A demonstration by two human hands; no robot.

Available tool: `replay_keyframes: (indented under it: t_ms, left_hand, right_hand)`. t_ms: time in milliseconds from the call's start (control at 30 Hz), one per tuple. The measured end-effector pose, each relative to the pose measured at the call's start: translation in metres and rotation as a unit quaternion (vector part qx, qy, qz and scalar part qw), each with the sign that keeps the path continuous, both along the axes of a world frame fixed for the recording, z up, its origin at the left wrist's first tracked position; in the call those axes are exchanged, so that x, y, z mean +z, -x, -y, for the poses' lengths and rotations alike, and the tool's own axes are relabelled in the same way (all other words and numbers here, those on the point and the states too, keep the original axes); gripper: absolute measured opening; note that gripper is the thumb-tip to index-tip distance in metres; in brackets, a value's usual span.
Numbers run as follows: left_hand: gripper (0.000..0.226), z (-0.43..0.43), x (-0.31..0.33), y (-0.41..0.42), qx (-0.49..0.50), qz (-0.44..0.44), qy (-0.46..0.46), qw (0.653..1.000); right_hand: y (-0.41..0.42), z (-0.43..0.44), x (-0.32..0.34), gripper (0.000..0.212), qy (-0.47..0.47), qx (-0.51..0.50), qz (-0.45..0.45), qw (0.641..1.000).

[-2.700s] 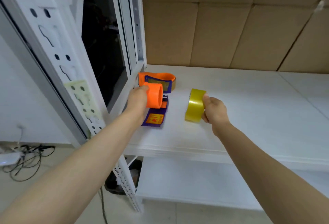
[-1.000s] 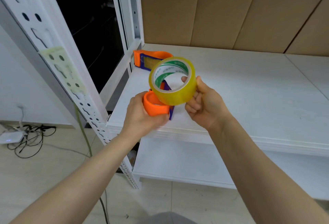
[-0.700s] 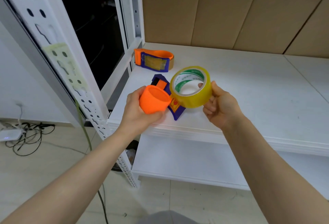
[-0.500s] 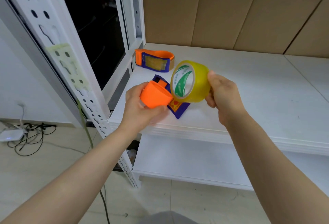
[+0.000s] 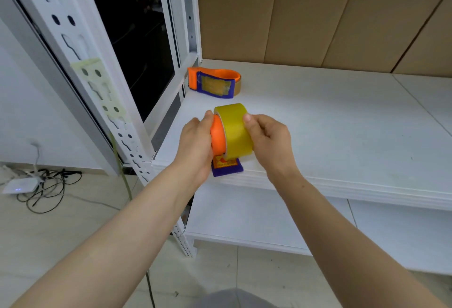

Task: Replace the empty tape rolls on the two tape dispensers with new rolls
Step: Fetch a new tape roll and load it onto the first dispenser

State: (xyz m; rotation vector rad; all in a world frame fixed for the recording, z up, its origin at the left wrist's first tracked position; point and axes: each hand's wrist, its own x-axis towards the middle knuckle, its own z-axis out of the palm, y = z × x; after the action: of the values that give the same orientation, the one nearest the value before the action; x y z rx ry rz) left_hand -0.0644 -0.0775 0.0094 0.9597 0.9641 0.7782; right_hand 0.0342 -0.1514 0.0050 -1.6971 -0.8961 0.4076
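A person stands at the corner of a white shelf (image 5: 330, 121), both bare arms reaching over its front edge, and holds a tape dispenser and a roll of yellow tape (image 5: 236, 134) together between the hands. The left hand (image 5: 195, 146) is curled shut around the orange drum (image 5: 217, 139) of the dispenser, fingertips at the rim where the drum meets the roll. The right hand (image 5: 269, 143) is closed on the roll from the other side, thumb laid across its yellow outer band and the other fingers hidden behind it. The roll stands on edge with its hollow facing the drum, and the drum's end sits inside or right against that hollow; how far in it goes cannot be told from here. Below the two hands, the dispenser's purple base (image 5: 227, 167) with a yellow-and-red label pokes out just above the shelf edge. Further back on the same shelf, near the rear left corner beside the white upright post (image 5: 188, 14), a second dispenser (image 5: 214, 82) in orange and purple lies well apart from the hands, with a brownish roll showing at its right end. Brown cardboard panels (image 5: 318, 14) line the wall behind the shelf, and a tangle of black cables (image 5: 46, 185) lies on the floor at left.
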Motion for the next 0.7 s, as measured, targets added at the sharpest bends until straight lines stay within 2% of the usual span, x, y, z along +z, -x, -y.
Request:
replay_keyframes:
  t_ms: [67, 133, 300, 400, 467, 567, 700]
  left_hand:
    - [0.029, 0.003, 0.0, 0.0, 0.015, 0.001, 0.006, 1.0]
    - [0.021, 0.005, 0.0, 0.001, 0.019, 0.045, 0.011, 0.999]
    - [0.037, 0.016, -0.006, 0.003, -0.016, 0.073, 0.041, 0.996]
    - [0.029, 0.019, -0.009, 0.002, -0.036, 0.03, -0.021, 0.999]
    - [0.018, 0.021, -0.01, 0.001, -0.028, 0.012, -0.062, 0.998]
    - [0.016, 0.026, -0.014, 0.001, -0.038, 0.025, -0.071, 0.996]
    - [0.023, 0.03, -0.017, 0.0, -0.041, 0.032, -0.095, 0.994]
  right_hand:
    - [0.006, 0.002, -0.005, 0.029, -0.022, -0.001, -0.024, 0.999]
    - [0.01, 0.002, -0.013, 0.028, -0.032, -0.001, -0.031, 0.999]
    - [0.016, 0.008, -0.03, 0.03, -0.041, 0.029, -0.029, 0.998]
    - [0.015, 0.013, -0.038, 0.032, -0.057, 0.058, -0.066, 0.995]
    - [0.013, 0.014, -0.036, 0.031, -0.062, 0.064, -0.134, 0.987]
    - [0.006, 0.008, -0.022, 0.029, -0.024, 0.037, -0.237, 0.971]
    - [0.005, -0.005, -0.009, 0.039, 0.042, 0.036, -0.204, 0.977]
